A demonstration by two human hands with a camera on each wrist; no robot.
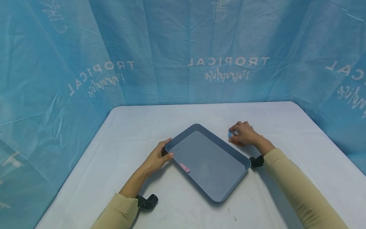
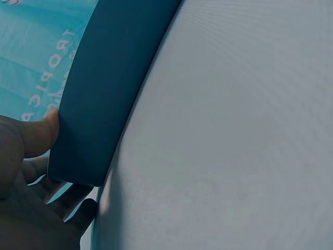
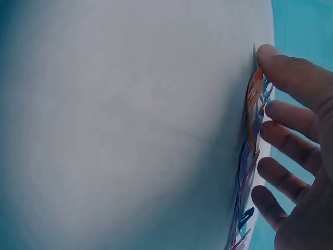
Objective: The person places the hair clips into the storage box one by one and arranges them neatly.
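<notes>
A grey-blue rectangular tray (image 1: pixel 211 159) lies slantwise on the table. My left hand (image 1: pixel 156 158) grips its left corner, the thumb at the rim and the fingers along the outside; the left wrist view shows the tray's outer wall (image 2: pixel 109 94) beside them. A pink snap hair clip (image 1: pixel 184 167) lies inside, along the near-left wall. Beyond the tray's right side, my right hand (image 1: pixel 245 133) arches over a pile of hair clips (image 3: pixel 250 140) in orange, blue and purple. Its thumb tip reaches the orange clip (image 3: pixel 255 88), with thumb and forefinger apart. The palm partly hides the pile in the head view.
A white cloth covers the table (image 1: pixel 137 124). Blue printed curtain (image 1: pixel 171 79) stands round its back and sides. Black wrist cameras (image 1: pixel 148 201) are strapped at both sleeves, the right one close to the tray's right corner.
</notes>
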